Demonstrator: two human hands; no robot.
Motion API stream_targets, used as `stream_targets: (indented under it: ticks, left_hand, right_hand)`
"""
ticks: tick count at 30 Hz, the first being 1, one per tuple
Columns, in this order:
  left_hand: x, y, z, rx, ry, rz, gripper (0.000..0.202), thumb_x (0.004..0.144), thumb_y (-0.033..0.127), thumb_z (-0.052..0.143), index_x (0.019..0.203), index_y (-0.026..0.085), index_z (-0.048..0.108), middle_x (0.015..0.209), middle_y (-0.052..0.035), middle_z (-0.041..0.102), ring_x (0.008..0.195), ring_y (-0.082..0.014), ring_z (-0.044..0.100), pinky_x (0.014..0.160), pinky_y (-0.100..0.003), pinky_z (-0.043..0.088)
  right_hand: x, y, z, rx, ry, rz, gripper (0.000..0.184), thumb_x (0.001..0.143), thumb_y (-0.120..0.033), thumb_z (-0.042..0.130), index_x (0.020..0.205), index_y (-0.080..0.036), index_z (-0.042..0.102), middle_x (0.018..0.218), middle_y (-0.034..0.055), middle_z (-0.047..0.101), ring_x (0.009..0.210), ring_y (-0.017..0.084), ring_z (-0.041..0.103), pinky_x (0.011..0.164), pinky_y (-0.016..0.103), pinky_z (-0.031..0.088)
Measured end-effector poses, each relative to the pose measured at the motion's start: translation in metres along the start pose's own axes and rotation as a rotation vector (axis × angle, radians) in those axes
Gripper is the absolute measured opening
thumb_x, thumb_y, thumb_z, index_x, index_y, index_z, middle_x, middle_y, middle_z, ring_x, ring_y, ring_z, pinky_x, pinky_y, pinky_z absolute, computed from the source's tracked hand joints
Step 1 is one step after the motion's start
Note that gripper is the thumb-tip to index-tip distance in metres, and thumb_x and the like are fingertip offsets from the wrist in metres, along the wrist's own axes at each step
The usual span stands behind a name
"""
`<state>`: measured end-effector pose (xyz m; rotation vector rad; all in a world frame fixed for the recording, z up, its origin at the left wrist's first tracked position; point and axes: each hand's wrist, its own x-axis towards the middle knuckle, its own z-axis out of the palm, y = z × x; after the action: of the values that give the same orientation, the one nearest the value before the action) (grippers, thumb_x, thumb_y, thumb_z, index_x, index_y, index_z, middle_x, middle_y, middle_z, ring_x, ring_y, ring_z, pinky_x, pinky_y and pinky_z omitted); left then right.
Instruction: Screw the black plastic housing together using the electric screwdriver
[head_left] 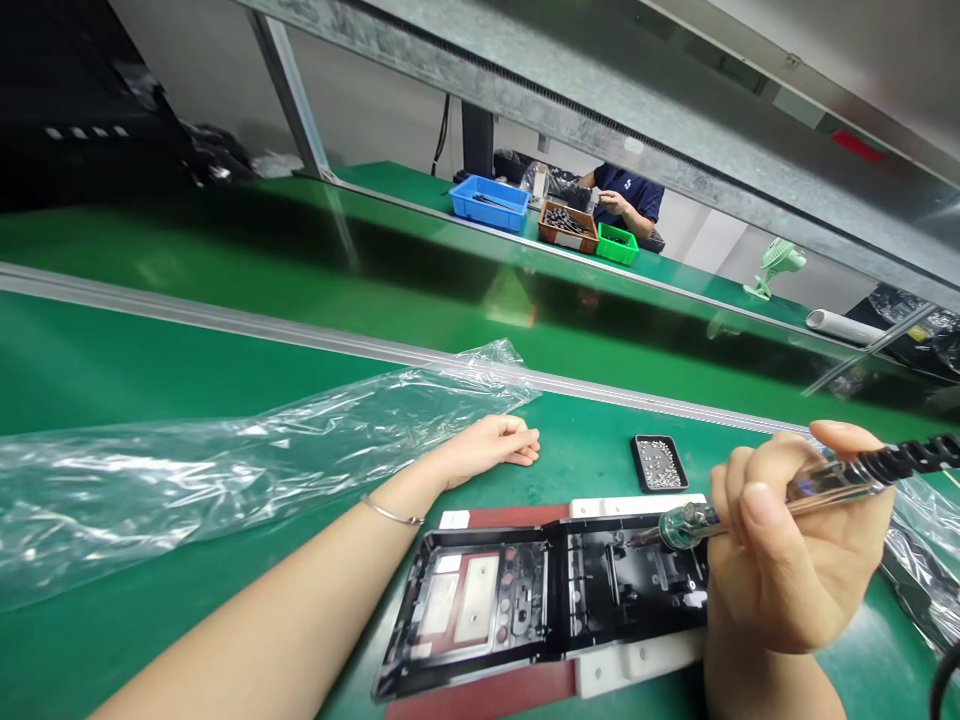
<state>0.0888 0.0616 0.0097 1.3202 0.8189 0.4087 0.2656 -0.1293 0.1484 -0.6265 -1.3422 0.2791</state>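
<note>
My right hand (795, 540) is closed around an electric screwdriver (825, 487) with a clear body and a black cable end. Its tip points down-left into the right half of a black plastic housing (559, 600), and I cannot tell whether the bit touches a screw. The housing lies opened out in two halves on a red fixture board (487, 697) with white blocks (637, 660). Beyond the housing, my left hand (499, 443) rests on the green table with fingers curled in; whatever they may hold is hidden. A small black tray (660, 463) of silvery screws sits right of it.
Clear plastic sheeting (247, 470) covers the table's left side, and more bagged material (926, 560) lies at right. A metal rail (300, 335) crosses behind. Farther back are blue (490, 205), brown (568, 228) and green bins (617, 244), a co-worker (628, 200) and a fan (780, 260).
</note>
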Motion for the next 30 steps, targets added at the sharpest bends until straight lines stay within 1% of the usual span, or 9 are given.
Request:
stream_targets:
  ticks: [12, 16, 19, 22, 24, 26, 27, 28, 30]
  left_hand:
    - [0.002, -0.007, -0.004, 0.007, -0.027, 0.016, 0.028, 0.100, 0.036, 0.063, 0.087, 0.011, 0.065, 0.096, -0.0062, 0.072, 0.099, -0.0192, 0.070, 0.106, -0.046, 0.050]
    - [0.002, -0.006, -0.003, 0.023, -0.022, 0.025, 0.034, 0.095, 0.045, 0.068, 0.086, 0.012, 0.065, 0.094, -0.0069, 0.071, 0.097, -0.0198, 0.069, 0.104, -0.045, 0.051]
    - [-0.009, 0.013, -0.008, 0.084, 0.056, 0.082, 0.050, 0.079, 0.061, 0.079, 0.081, 0.013, 0.065, 0.090, -0.0077, 0.070, 0.092, -0.0219, 0.068, 0.096, -0.044, 0.053]
    - [-0.047, 0.051, -0.008, 0.192, 0.226, 0.228, 0.059, 0.069, 0.074, 0.076, 0.071, 0.017, 0.064, 0.081, -0.0051, 0.067, 0.084, -0.0208, 0.063, 0.087, -0.037, 0.050]
    - [-0.085, 0.076, 0.006, 0.280, 0.273, 0.332, 0.056, 0.079, 0.074, 0.066, 0.064, 0.019, 0.063, 0.071, -0.0022, 0.063, 0.076, -0.0176, 0.058, 0.080, -0.032, 0.047]
    - [-0.126, 0.091, 0.037, 0.348, 0.237, 0.391, 0.053, 0.090, 0.065, 0.062, 0.059, 0.021, 0.064, 0.067, -0.0006, 0.061, 0.070, -0.0149, 0.056, 0.075, -0.030, 0.046]
    - [-0.144, 0.093, 0.058, 0.352, 0.131, 0.388, 0.052, 0.093, 0.064, 0.058, 0.063, 0.022, 0.066, 0.070, -0.0003, 0.064, 0.069, -0.0150, 0.058, 0.070, -0.029, 0.048]
    - [-0.160, 0.091, 0.082, 0.279, -0.150, 0.325, 0.045, 0.095, 0.061, 0.058, 0.076, 0.023, 0.072, 0.084, -0.0018, 0.069, 0.080, -0.0176, 0.062, 0.078, -0.031, 0.051]
    - [-0.181, 0.081, 0.132, 0.267, -0.346, 0.270, 0.038, 0.091, 0.061, 0.065, 0.091, 0.023, 0.073, 0.095, -0.0034, 0.071, 0.087, -0.0193, 0.065, 0.081, -0.033, 0.055]
  right_hand:
    - [0.000, 0.000, -0.002, 0.011, -0.012, -0.001, 0.044, 0.093, 0.009, 0.044, 0.130, -0.015, 0.044, 0.077, -0.0011, 0.043, 0.060, 0.010, 0.040, 0.058, 0.021, 0.031]
    - [-0.002, 0.003, -0.002, -0.013, 0.025, 0.006, 0.042, 0.093, 0.007, 0.048, 0.129, -0.016, 0.048, 0.075, -0.0013, 0.041, 0.059, 0.010, 0.041, 0.057, 0.020, 0.032]
    - [-0.004, 0.008, -0.002, -0.010, 0.021, -0.017, 0.043, 0.094, 0.006, 0.050, 0.130, -0.017, 0.050, 0.075, -0.0010, 0.041, 0.060, 0.010, 0.042, 0.056, 0.019, 0.033]
    - [-0.006, 0.012, -0.003, -0.012, 0.007, -0.026, 0.042, 0.097, 0.003, 0.051, 0.133, -0.019, 0.050, 0.077, -0.0007, 0.041, 0.058, 0.008, 0.039, 0.055, 0.018, 0.034]
    - [-0.005, 0.015, -0.004, -0.038, 0.003, -0.033, 0.040, 0.099, 0.000, 0.052, 0.134, -0.020, 0.050, 0.079, -0.0004, 0.042, 0.061, 0.008, 0.040, 0.055, 0.017, 0.034]
    - [-0.003, 0.016, -0.003, -0.076, -0.005, -0.066, 0.039, 0.099, -0.003, 0.052, 0.134, -0.020, 0.049, 0.080, -0.0005, 0.042, 0.064, 0.008, 0.042, 0.056, 0.016, 0.036]
    - [-0.002, 0.016, -0.003, -0.092, -0.008, -0.087, 0.038, 0.099, -0.003, 0.052, 0.133, -0.020, 0.048, 0.080, -0.0008, 0.042, 0.065, 0.008, 0.043, 0.057, 0.015, 0.038]
    - [0.000, 0.016, -0.002, -0.105, -0.012, -0.107, 0.036, 0.099, -0.004, 0.052, 0.132, -0.019, 0.048, 0.079, -0.0013, 0.042, 0.065, 0.008, 0.043, 0.058, 0.014, 0.039]
    - [0.001, 0.017, -0.001, -0.120, -0.020, -0.136, 0.033, 0.099, -0.006, 0.051, 0.130, -0.018, 0.047, 0.078, -0.0022, 0.042, 0.064, 0.007, 0.043, 0.060, 0.012, 0.040]
